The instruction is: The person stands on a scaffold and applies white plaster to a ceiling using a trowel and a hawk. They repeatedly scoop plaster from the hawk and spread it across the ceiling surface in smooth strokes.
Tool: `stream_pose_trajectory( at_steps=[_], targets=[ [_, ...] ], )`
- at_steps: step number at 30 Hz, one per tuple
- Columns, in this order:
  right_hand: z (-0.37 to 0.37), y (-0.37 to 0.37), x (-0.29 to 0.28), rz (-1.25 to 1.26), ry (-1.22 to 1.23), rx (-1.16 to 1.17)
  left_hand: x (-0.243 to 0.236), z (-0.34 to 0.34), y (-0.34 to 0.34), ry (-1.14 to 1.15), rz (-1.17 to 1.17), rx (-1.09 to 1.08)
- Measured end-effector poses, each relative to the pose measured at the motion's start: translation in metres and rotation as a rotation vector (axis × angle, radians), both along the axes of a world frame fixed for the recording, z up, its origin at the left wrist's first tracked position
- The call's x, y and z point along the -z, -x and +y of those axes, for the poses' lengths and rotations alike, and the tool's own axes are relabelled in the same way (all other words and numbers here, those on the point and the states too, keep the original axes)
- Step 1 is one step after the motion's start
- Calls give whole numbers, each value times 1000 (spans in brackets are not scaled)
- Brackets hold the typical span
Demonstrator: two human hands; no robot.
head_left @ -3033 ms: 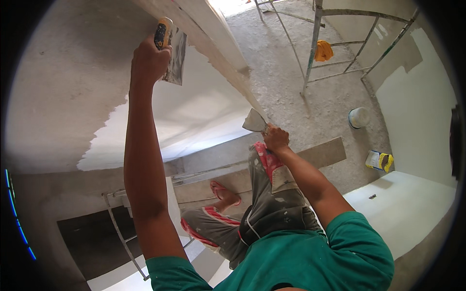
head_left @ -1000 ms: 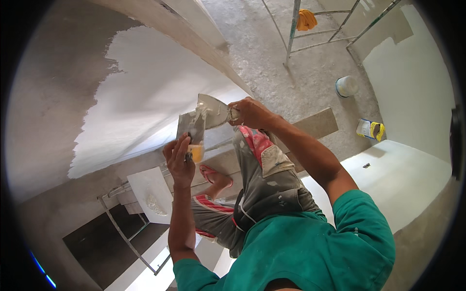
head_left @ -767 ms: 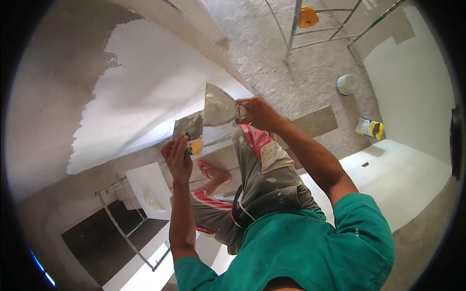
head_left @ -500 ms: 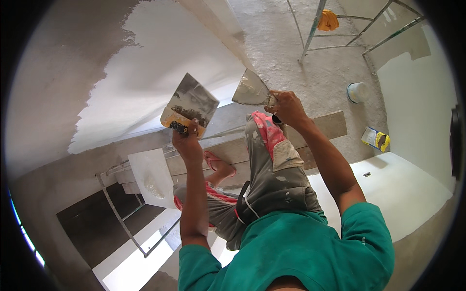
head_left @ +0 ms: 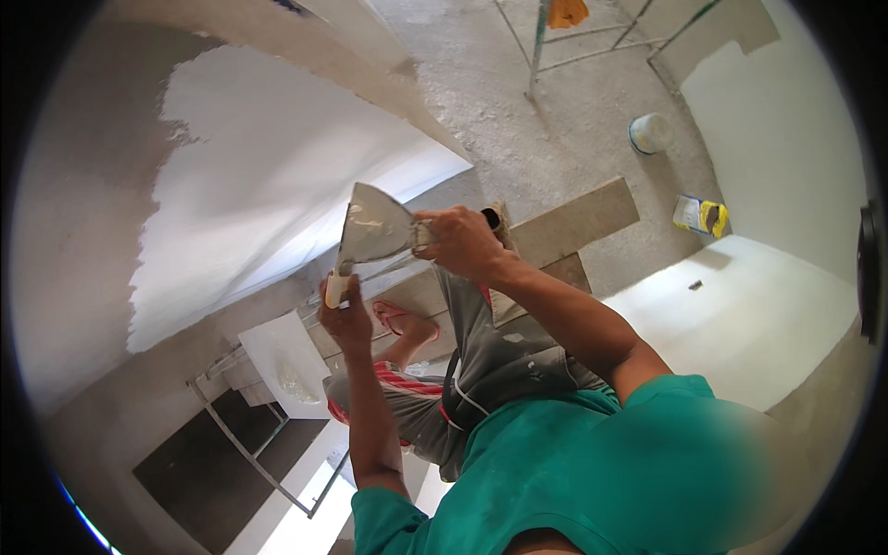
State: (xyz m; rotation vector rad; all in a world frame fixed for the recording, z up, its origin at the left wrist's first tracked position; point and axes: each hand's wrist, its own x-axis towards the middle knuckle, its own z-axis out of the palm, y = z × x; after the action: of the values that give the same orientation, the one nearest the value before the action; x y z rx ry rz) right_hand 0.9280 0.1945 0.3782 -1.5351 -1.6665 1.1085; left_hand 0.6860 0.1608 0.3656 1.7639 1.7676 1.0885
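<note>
My right hand point(head_left: 462, 240) grips a putty knife point(head_left: 377, 224), its wide blade smeared with pale filler and pointing left. My left hand point(head_left: 347, 319) is closed on the light-coloured handle of a second broad scraper point(head_left: 337, 289), now turned nearly edge-on. The two tools meet or overlap in front of me; whether they touch I cannot tell. Below and left of my left hand, a white board point(head_left: 268, 340) carries a mound of filler point(head_left: 294, 384).
Wooden planks point(head_left: 583, 217) run beneath my legs, with a metal frame point(head_left: 236, 444) at the left. A partly coated wall point(head_left: 250, 157) rises at left. On the floor stand a white bucket point(head_left: 653, 134), a yellow-and-white bag point(head_left: 700, 215) and another metal frame point(head_left: 536, 55).
My right hand has swung left, bringing its putty knife over to the other tool. My left hand has lowered and turned its scraper edge-on. The whole view has shifted.
</note>
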Motion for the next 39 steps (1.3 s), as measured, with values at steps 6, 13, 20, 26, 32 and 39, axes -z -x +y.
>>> stream_pose_trajectory(
  at_steps=[6,13,20,26,32,39],
  targets=[
    [-4,-17,46,-103,-36,266,31,2,40,96,301,-94],
    [1,-51,81,-164,95,476,62,-10,55,263,22,-160],
    [20,-32,103,-268,101,463,63,-7,58,361,67,-146],
    [29,-21,91,-304,93,396,71,-35,96,337,127,-228],
    [23,-28,97,-302,87,427,90,-57,99,381,60,-228],
    [22,-34,97,-286,212,463,-36,54,-2,230,243,-116]
  ],
)
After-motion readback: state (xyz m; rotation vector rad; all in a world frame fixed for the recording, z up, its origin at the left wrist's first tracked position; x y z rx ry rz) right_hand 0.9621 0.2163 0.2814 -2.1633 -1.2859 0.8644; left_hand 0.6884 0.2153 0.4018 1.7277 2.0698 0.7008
